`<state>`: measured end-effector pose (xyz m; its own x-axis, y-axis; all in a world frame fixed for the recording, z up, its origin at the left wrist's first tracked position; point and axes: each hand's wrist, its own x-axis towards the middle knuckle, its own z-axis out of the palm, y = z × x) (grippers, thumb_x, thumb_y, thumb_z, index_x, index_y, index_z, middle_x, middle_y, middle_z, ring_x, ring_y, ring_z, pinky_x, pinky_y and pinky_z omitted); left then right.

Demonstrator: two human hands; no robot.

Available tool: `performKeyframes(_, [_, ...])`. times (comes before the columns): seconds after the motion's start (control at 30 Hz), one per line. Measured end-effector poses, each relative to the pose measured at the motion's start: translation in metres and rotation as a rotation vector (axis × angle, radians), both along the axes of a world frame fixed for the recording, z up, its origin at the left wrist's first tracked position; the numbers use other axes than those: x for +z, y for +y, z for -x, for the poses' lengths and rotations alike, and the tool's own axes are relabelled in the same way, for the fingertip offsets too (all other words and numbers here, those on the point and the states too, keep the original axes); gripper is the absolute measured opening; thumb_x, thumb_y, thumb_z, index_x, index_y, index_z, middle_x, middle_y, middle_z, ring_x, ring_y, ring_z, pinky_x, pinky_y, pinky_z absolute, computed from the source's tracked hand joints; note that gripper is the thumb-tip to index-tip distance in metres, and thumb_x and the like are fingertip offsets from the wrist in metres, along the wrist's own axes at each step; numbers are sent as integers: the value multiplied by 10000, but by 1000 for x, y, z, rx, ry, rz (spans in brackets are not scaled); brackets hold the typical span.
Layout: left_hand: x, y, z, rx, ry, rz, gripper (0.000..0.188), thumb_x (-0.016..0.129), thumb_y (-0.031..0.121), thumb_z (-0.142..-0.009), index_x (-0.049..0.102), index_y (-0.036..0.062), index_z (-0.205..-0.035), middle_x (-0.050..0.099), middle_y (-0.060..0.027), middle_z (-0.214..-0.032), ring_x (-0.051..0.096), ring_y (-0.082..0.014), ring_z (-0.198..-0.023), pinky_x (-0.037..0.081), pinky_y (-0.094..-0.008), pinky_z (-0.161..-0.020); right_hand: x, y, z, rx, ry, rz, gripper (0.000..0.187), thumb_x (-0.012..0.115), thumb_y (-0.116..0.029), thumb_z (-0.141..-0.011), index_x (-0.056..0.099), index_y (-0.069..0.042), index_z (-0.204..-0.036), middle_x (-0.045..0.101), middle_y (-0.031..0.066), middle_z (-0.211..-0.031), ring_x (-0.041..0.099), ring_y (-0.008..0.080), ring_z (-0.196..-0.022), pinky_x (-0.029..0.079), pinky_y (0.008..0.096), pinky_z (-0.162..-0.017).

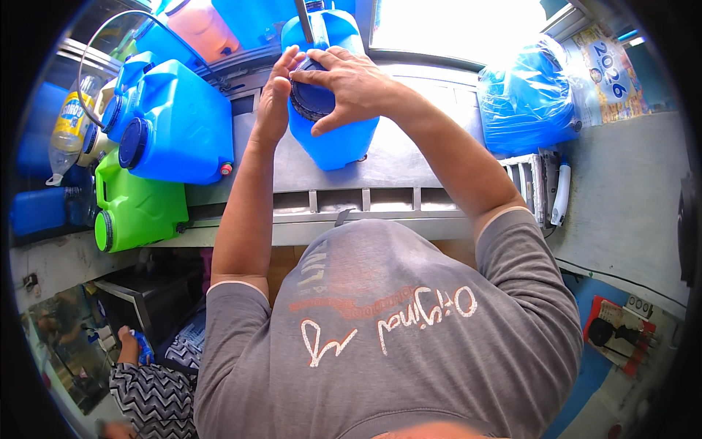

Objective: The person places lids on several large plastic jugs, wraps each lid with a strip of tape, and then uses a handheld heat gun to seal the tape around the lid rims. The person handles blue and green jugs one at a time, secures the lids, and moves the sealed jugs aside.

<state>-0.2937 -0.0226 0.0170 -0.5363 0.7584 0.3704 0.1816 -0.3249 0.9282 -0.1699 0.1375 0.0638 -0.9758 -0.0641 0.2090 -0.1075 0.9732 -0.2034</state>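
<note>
A blue plastic jug (335, 146) stands on the metal counter in front of me, its round dark blue screw cap (313, 96) facing me. My right hand (360, 82) reaches over the cap from the right, fingers across its top and thumb at its lower edge, closed around it. At the cap's left side, my left hand (275, 99) is held upright with its fingers extended, its tips close to the rim. Part of the cap is covered by my right hand. Above the jug, a dark metal pipe (304, 20) comes down near its handle.
Left are blue jugs (186, 121), a green jug (150, 208) and a clear bottle (67, 135) with a yellow label. A plastic-wrapped blue container (526, 102) stands right on the metal counter (424, 139). Another person's patterned clothing (150, 395) shows lower left.
</note>
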Motion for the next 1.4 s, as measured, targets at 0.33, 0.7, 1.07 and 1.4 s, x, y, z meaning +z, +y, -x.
performKeyframes(0.33, [-7, -8, -17, 90, 330, 204, 1227, 995, 497, -461, 433, 143, -1493, 419, -158, -1506, 459, -334, -1380, 408, -434, -1146, -21, 10, 9, 4, 197, 408, 554, 561, -597, -933, 711, -178, -1262, 586, 157, -1414, 506, 362, -1348, 400, 496, -1119])
performKeyframes(0.7, [-25, 2, -34, 398, 657, 124, 1109, 977, 523, -469, 493, 73, -1360, 488, -234, -1406, 495, -409, -1314, 416, -476, -1112, -38, 16, 1, -110, 407, 692, 332, 648, -288, -907, 701, -40, -1121, 652, 217, -1252, 616, 375, -1190, 466, 447, -1044])
performKeyframes(1.07, [5, -47, 30, 98, 339, 282, 1069, 931, 384, -675, 370, 70, -1529, 412, -201, -1529, 397, -323, -1431, 317, -438, -1190, -6, -1, -54, -448, 124, 756, 598, 682, -454, -905, 640, 34, -1248, 633, 225, -1232, 613, 350, -1173, 484, 427, -1001])
performKeyframes(1.4, [4, -43, -5, 240, 451, 209, 1164, 887, 536, -666, 304, 53, -1550, 426, -239, -1508, 414, -382, -1416, 366, -473, -1155, -31, 20, -41, -368, 257, 861, 529, 651, -491, -942, 680, -21, -1183, 676, 174, -1202, 643, 296, -1129, 481, 386, -986])
